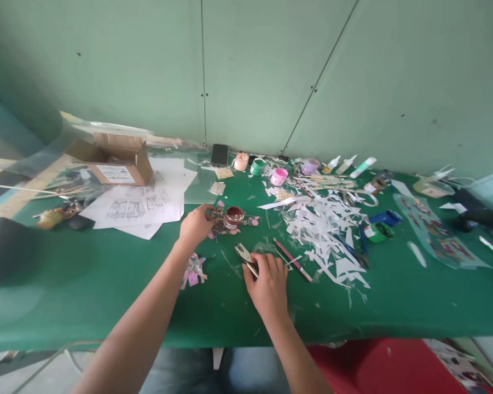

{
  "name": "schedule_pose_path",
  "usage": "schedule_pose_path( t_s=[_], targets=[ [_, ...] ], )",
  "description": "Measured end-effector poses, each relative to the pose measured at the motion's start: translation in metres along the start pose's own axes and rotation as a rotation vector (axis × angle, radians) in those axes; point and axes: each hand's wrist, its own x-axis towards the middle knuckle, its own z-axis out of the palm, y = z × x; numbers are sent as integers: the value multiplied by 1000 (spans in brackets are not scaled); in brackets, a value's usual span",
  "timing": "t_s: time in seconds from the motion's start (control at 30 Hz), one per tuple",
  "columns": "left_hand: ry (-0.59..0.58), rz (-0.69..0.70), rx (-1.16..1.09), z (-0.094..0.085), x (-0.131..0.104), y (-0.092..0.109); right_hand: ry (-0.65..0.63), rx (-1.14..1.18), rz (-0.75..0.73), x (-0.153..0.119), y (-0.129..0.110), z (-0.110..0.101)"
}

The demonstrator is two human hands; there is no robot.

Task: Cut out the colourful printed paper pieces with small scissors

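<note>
Near the middle of the green table, my left hand has its fingers closed at the edge of a colourful patterned cutout. An uncapped paint jar with a dark red rim stands against that cutout, and part of the cutout hides behind it. Closer to me, my right hand is wrapped round the handles of metal hole-punch pliers, whose head points away to the left. Just right of this hand lies a dark pink pencil. Another patterned cutout rests beside my left forearm.
White paper scraps are heaped to the right, with blue-handled scissors and a green paint jar alongside. A cardboard box stands on printed sheets at the left. A phone and a pink jar are at the back.
</note>
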Motion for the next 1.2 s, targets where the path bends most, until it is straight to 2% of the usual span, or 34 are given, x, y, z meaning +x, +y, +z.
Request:
schedule_pose_path(
  t_s=[0.23, 0.37, 0.47, 0.53, 0.63, 0.7, 0.87, 1.03, 1.2],
  targets=[
    [8, 23, -34, 1, 1, -10, -17, 8, 0, -4, -1, 0],
    [20, 41, -46, 2, 3, -13, 53, 40, -29, 7, 2, 0],
    [26, 46, -61, 0, 5, -14, 56, 172, -70, 42, 4, 7],
    [32, 29, -73, 0, 8, -15, -3, 226, -95, 74, 4, 16],
    [35, 9, -107, 0, 14, -18, -174, 270, -164, 115, 5, 32],
    [28, 12, -158, 0, 18, -23, -165, 316, -178, 129, 8, 39],
    [1, 50, -381, 1, 23, -38, 88, 336, -86, 128, 30, 45],
    [71, 81, -786, 3, 29, -39, 76, 304, -61, 120, 39, 48],
    [44, 75, -821, 5, 29, -38, 98, 328, -66, 121, 31, 45]
  ],
)
